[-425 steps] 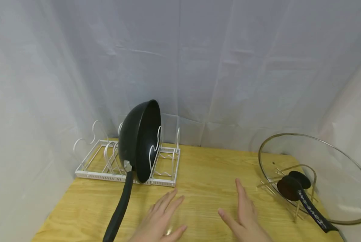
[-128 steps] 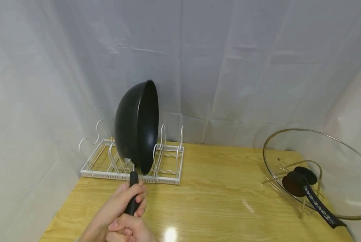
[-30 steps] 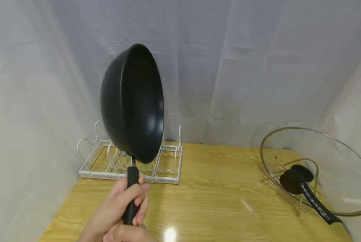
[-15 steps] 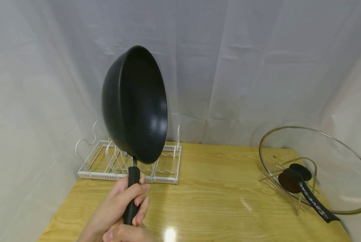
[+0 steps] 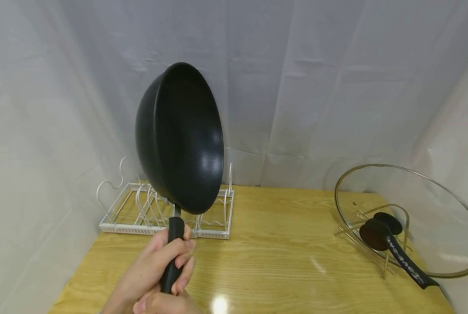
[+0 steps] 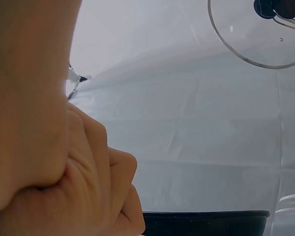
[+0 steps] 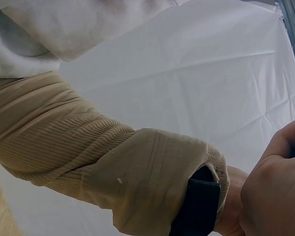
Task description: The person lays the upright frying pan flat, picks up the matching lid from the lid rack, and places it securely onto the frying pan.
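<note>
A black wok [image 5: 183,139] is held up in the air on its edge, its hollow side facing right, above and in front of a white wire rack [image 5: 132,229]. My left hand [image 5: 155,259] curls round the upper part of its black handle [image 5: 173,261]. Just below, my right hand [image 5: 167,303] is wrapped at the handle's lower end, partly cut off by the frame. In the left wrist view, curled knuckles [image 6: 88,172] fill the left side, with the wok's rim [image 6: 206,215] at the bottom. The right wrist view has a gripping hand [image 7: 275,196] at its right edge.
At the right of the wooden table [image 5: 273,257], a glass lid [image 5: 445,222] leans on a gold wire stand [image 5: 406,226], with a black long-handled utensil [image 5: 404,261] in front of it. White sheeting [image 5: 304,87] hangs behind and at both sides.
Both hands were open and apart at first, with the wok in the rack. They then gripped its handle and raised it clear; over the last second it shifted slightly right and down.
</note>
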Motion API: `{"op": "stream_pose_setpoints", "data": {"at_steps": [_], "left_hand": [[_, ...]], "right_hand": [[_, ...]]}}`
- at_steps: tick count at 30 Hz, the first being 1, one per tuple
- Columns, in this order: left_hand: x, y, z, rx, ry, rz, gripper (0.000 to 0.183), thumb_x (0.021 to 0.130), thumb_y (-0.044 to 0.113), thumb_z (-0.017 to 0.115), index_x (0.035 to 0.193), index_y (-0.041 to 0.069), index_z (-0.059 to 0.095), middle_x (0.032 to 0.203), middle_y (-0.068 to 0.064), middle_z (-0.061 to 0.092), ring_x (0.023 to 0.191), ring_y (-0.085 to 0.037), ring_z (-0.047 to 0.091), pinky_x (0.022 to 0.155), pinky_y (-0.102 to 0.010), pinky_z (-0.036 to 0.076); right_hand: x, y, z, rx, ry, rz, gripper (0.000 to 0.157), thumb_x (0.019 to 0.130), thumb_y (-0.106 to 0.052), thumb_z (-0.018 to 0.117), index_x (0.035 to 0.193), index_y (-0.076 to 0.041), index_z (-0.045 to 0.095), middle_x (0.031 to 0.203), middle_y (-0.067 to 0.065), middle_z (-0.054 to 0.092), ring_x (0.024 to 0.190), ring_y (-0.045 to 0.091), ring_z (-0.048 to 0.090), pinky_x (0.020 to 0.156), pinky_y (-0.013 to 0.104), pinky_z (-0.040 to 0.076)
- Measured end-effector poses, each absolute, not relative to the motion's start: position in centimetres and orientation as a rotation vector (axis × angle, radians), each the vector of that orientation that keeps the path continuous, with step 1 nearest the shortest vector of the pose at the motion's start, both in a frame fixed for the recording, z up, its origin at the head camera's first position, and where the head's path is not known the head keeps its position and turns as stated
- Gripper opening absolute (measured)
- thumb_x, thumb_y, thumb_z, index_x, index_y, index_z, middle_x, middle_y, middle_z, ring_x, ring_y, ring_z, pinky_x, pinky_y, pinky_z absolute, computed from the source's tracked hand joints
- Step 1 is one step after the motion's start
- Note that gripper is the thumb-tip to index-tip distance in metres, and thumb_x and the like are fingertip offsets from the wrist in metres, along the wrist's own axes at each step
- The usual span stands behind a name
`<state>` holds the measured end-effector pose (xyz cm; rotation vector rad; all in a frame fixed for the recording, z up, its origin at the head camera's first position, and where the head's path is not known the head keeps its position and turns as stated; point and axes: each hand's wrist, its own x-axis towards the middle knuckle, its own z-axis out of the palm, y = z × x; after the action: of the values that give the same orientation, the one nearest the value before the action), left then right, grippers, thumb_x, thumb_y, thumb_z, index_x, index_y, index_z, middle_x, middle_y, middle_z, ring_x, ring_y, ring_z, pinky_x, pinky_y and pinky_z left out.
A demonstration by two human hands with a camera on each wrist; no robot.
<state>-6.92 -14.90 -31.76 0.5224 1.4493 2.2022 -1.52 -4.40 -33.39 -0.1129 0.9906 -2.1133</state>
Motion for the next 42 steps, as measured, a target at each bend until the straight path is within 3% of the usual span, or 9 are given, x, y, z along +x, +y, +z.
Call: {"op": "stream_pose_setpoints", "data": {"at_steps": [7, 14, 17, 23, 42], "left_hand": [[-6.93, -14.8, -31.65, 0.489, 1.467, 2.184, 0.018, 0.098, 0.006, 0.038, 0.081, 0.01, 0.038, 0.054, 0.003, 0.045, 0.044, -0.007, 0.053, 0.037, -0.026, 0.034], [-7.03, -14.8, -31.53, 0.444, 1.427, 2.182, 0.015, 0.098, 0.008, 0.038, 0.084, 0.01, 0.039, 0.056, 0.003, 0.047, 0.045, -0.007, 0.053, 0.042, -0.018, 0.04], [-7.09, -14.75, -31.55, 0.442, 1.406, 2.187, 0.011, 0.098, 0.008, 0.038, 0.087, 0.01, 0.039, 0.057, 0.004, 0.047, 0.046, -0.007, 0.053, 0.042, -0.019, 0.041], [-7.14, -14.66, -31.39, 0.433, 1.355, 2.188, 0.003, 0.099, 0.006, 0.037, 0.096, 0.009, 0.038, 0.062, 0.006, 0.045, 0.047, -0.007, 0.054, 0.046, -0.017, 0.042], [-7.26, -14.49, -31.45, 0.403, 1.341, 2.175, 0.006, 0.098, 0.009, 0.041, 0.102, 0.007, 0.037, 0.063, 0.005, 0.046, 0.047, -0.008, 0.052, 0.046, -0.019, 0.042]], "right_hand": [[-0.99, -3.92, -33.19, -0.072, 1.05, -2.038, 0.016, 0.082, -0.029, 0.058, 0.069, -0.021, 0.053, 0.062, -0.015, 0.048, 0.054, -0.004, 0.044, 0.05, 0.009, 0.035], [-1.13, -3.7, -33.31, -0.153, 0.981, -2.051, 0.018, 0.083, -0.03, 0.057, 0.068, -0.024, 0.051, 0.059, -0.016, 0.044, 0.052, -0.005, 0.041, 0.048, 0.009, 0.033], [-1.18, -3.58, -33.45, -0.206, 0.941, -2.05, 0.018, 0.084, -0.03, 0.056, 0.067, -0.025, 0.05, 0.057, -0.017, 0.041, 0.05, -0.006, 0.038, 0.046, 0.009, 0.031], [-1.42, -3.57, -33.43, -0.202, 0.93, -2.054, 0.017, 0.083, -0.029, 0.057, 0.068, -0.023, 0.052, 0.057, -0.018, 0.047, 0.051, -0.007, 0.046, 0.049, 0.007, 0.036], [-1.43, -3.69, -33.87, -0.284, 0.887, -2.131, 0.019, 0.086, -0.023, 0.052, 0.066, -0.024, 0.052, 0.056, -0.018, 0.046, 0.049, -0.008, 0.045, 0.048, 0.007, 0.035]]}}
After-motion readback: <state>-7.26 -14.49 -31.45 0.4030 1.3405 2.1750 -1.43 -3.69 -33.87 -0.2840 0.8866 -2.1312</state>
